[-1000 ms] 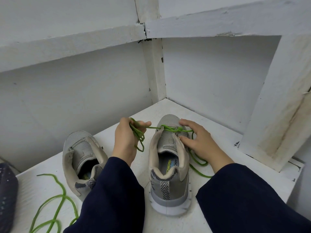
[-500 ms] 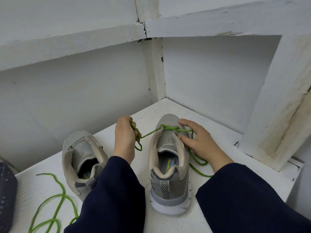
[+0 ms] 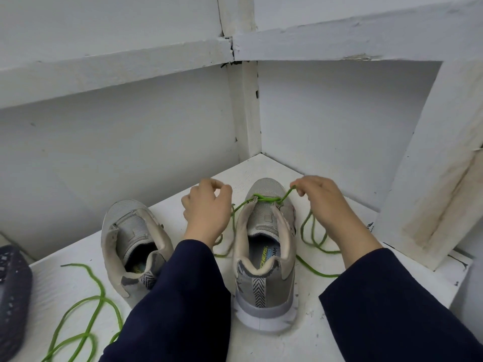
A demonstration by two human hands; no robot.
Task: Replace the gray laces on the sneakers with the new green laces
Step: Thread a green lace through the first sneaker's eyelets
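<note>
While the right hand (image 3: pixel 321 202) pinches the bright green cord lace (image 3: pixel 266 199) just past the toe eyelets of the gray mesh sneaker with white sole (image 3: pixel 264 270), that shoe stands upright mid-shelf, toe toward the back corner. The lace crosses its frontmost eyelets, and slack loops lie on the white painted shelf (image 3: pixel 47 291) on both sides of the shoe. The left hand (image 3: pixel 206 207) hovers just left of the toe, fingers curled, thumb meeting a fingertip (can't tell if lace is in it). A second gray mesh sneaker (image 3: pixel 130 241), unlaced, sits nearer the left edge. Another loose green lace (image 3: pixel 86 322) lies by the near left edge, beside a dark navy perforated object (image 3: pixel 11 296).
</note>
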